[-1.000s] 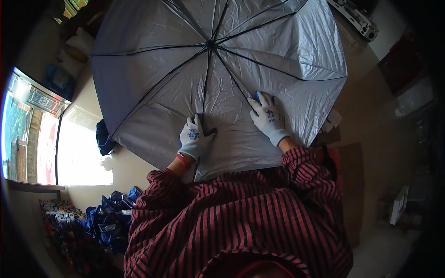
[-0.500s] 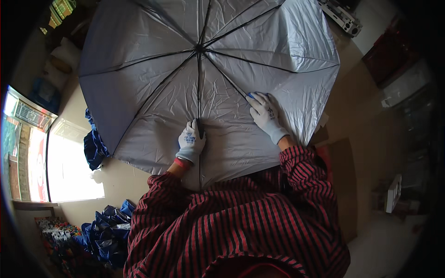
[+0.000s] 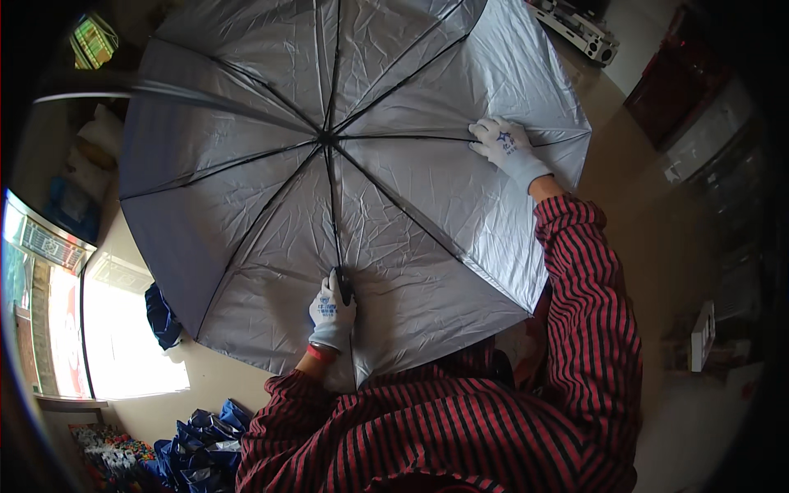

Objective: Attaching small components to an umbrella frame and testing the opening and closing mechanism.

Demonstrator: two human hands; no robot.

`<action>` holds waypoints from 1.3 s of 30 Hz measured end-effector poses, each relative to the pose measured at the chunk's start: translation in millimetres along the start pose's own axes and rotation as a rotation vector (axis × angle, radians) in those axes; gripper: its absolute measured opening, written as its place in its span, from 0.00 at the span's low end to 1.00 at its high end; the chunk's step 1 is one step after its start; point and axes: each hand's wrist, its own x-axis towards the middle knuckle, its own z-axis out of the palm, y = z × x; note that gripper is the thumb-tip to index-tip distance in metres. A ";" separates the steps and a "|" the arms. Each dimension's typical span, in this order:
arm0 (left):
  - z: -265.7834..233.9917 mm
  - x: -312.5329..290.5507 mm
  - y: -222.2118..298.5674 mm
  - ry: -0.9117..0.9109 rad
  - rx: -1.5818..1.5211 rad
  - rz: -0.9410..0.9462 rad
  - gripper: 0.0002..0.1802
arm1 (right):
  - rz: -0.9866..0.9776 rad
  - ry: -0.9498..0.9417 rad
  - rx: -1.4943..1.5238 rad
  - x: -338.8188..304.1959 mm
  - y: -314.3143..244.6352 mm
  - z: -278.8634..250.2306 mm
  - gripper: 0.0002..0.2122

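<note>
A large open umbrella point(image 3: 394, 271) fills the middle of the view, its silver inner side and thin black ribs facing me. My left hand point(image 3: 333, 312), in a white glove, is closed round the black handle point(image 3: 346, 287) near the front edge of the canopy. Over on the right, my gloved right hand point(image 3: 505, 146) has its fingers closed at a black rib point(image 3: 427, 138), close to the rim. The ribs meet at a dark hub point(image 3: 325, 138). The palm side of each glove is hidden.
A crumpled pile of blue fabric point(image 3: 201, 448) lies on the floor at lower left. More blue fabric point(image 3: 161, 316) shows beside the canopy's left edge. Bright light enters by a doorway point(image 3: 123, 329). A dark red cabinet point(image 3: 678, 78) stands at far right.
My right hand has moved right and farther away, from one rib to another. The umbrella has shifted nearer and slightly left; my left hand came nearer with the handle.
</note>
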 end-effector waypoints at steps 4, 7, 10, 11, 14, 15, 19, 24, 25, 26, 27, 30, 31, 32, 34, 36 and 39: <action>-0.5 0.3 -2.3 -0.110 -0.005 -0.085 0.31 | 0.014 -0.154 0.142 27.8 8.0 -7.5 0.13; 0.0 -1.1 -8.7 -0.099 0.021 -0.083 0.31 | 0.020 -0.501 0.095 58.7 -1.5 -44.4 0.14; -1.7 2.1 -8.5 -0.122 -0.003 -0.037 0.32 | -0.071 -0.094 0.105 99.1 8.5 -64.0 0.17; -1.6 1.4 -11.7 -0.129 0.015 -0.051 0.32 | -0.064 -0.022 -0.090 120.3 -3.4 -67.0 0.20; -3.1 3.9 -8.5 -0.150 0.010 -0.065 0.32 | -0.295 0.234 -0.435 167.3 -1.8 -56.7 0.22; -4.8 3.3 -9.0 -0.151 -0.002 -0.043 0.32 | -0.314 0.122 -0.473 184.7 -3.9 -55.8 0.23; -8.7 -2.1 -5.6 -0.154 0.039 -0.047 0.34 | -0.309 0.011 -0.233 217.6 -11.4 -59.2 0.16; -5.2 -3.3 -6.1 -0.208 0.005 -0.112 0.35 | 0.249 -0.146 0.404 239.3 -13.3 -45.2 0.17; -4.2 -0.2 -6.0 -0.172 -0.032 -0.089 0.35 | 0.060 -0.154 0.178 242.4 -1.7 -29.1 0.18; -1.8 0.7 -5.9 -0.156 -0.074 -0.061 0.34 | -0.110 -0.160 -0.212 229.2 3.0 -27.1 0.13; -2.9 0.6 -3.9 -0.117 -0.085 -0.050 0.36 | 0.014 -0.114 0.099 230.6 9.1 -20.7 0.16; -2.7 1.9 -2.7 -0.057 -0.101 -0.095 0.36 | -0.373 0.351 0.099 169.9 6.1 -75.5 0.17; 0.1 0.2 -6.4 -0.033 -0.136 -0.108 0.34 | -0.313 0.441 0.244 156.4 -3.3 -90.1 0.16; -2.3 1.9 -6.1 -0.043 -0.225 -0.119 0.33 | -0.283 0.686 0.320 132.9 -3.3 -97.4 0.14; -9.0 12.2 13.5 -0.090 -0.234 -0.095 0.33 | -0.205 0.767 0.405 56.2 13.7 -143.2 0.13; -2.1 11.7 10.8 -0.088 -0.191 -0.074 0.32 | -0.150 1.008 0.389 -2.6 26.4 -149.3 0.13; 0.1 9.9 -1.5 -0.107 -0.216 -0.018 0.29 | 0.104 1.025 0.358 -98.9 47.1 -130.6 0.12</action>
